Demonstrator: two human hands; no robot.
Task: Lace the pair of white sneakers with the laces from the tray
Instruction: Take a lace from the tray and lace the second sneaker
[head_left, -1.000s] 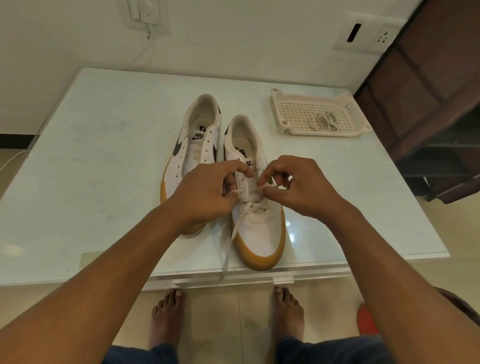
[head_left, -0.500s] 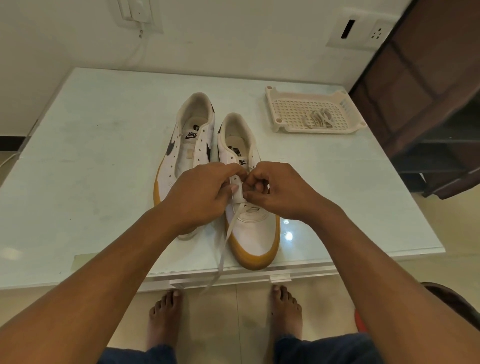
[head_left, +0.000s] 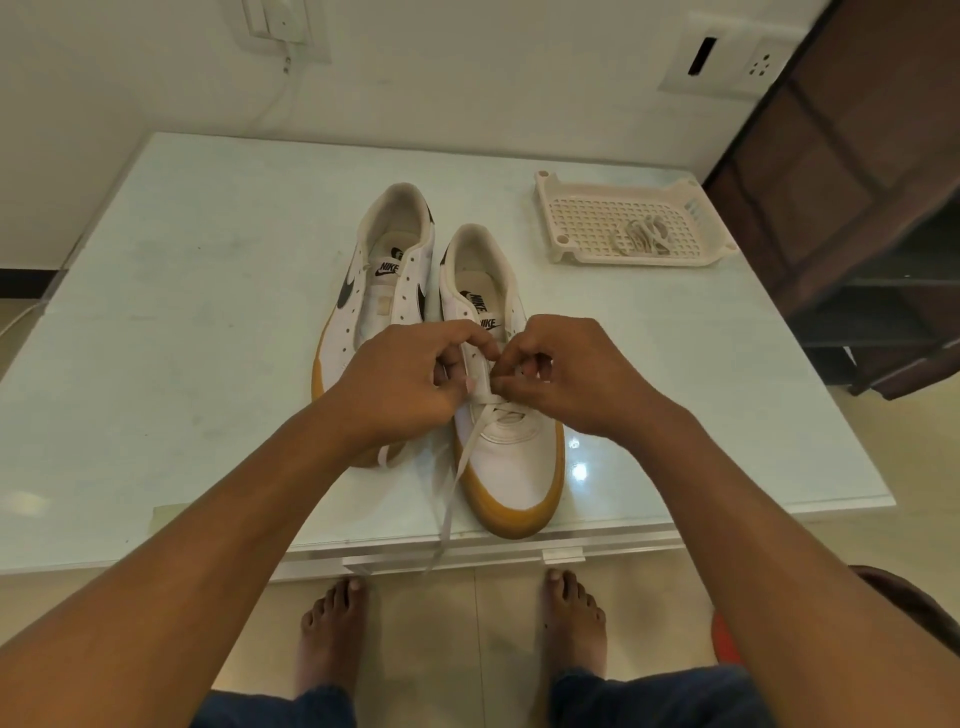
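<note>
right hand (head_left: 576, 379) neared left hand (head_left: 400, 384); fingers (head_left: 524, 338) cover lace (head_left: 457, 478) end

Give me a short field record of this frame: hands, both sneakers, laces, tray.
left hand: pinches the lace at the near sneaker's eyelets
right hand: pinches the same lace opposite
near sneaker: lowest eyelets laced, loose end hangs over the table edge
far sneaker: unlaced, beside it
tray: holds the second lace, bundled

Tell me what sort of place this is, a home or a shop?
Probably a room in a home: a wall socket, dark wooden furniture beside the glass-topped table, and the person's bare feet on a tiled floor.
</note>
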